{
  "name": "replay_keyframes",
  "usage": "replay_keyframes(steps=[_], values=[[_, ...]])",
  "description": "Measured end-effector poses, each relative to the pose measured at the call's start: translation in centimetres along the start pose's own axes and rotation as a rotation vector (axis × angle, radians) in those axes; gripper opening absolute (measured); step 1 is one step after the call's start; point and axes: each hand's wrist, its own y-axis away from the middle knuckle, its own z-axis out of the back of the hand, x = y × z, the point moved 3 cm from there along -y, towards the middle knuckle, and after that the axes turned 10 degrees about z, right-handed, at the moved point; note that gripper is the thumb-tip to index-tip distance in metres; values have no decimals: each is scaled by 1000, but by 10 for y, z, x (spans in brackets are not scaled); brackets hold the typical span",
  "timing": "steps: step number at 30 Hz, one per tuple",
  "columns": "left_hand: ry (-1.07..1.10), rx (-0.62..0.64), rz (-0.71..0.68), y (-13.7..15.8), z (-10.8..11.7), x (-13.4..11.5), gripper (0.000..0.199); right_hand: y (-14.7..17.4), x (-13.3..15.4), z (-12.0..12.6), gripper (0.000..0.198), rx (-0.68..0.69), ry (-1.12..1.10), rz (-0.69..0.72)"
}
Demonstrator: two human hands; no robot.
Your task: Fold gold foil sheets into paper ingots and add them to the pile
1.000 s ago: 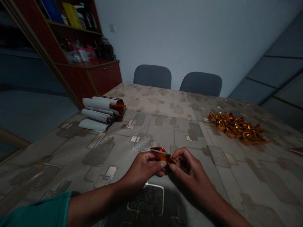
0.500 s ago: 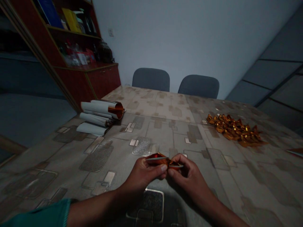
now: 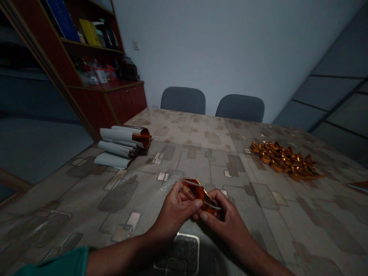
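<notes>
Between my hands, just above the near part of the table, is a folded piece of shiny gold-orange foil paper (image 3: 198, 190) with pale edges. My left hand (image 3: 178, 205) pinches its left side, thumb pressed on the front. The right end is gripped by my right hand (image 3: 225, 212), with thumb below and fingers behind. Part of the paper is hidden by my fingers. On the right side of the table lies a cluster of several folded gold foil pieces (image 3: 284, 159). At the left rests a stack of curled foil paper sheets (image 3: 123, 143), pale side outward.
The table (image 3: 184, 153) has a patterned cover. Two grey chairs (image 3: 183, 100) stand at its far side against the wall. A red-brown cabinet (image 3: 126, 99) with shelves is at the left. A flat orange piece (image 3: 359, 186) lies at the right edge.
The folded paper has been tilted and opened up, showing more of its orange front. Both hands still grip it, and the view has shifted slightly.
</notes>
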Motion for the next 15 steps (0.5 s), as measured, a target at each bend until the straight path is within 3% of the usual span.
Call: replay_keyframes(steps=[4, 10, 15], values=[[-48, -10, -34, 2, -2, -8, 39, 1, -2, 0, 42, 23, -118, 0], [-173, -37, -44, 7, -2, -12, 20, 1, -2, 3, 39, 58, -208, 33], [-249, 10, -47, 11, -2, -11, 27, 3, -1, 5, 35, 40, -139, 37]])
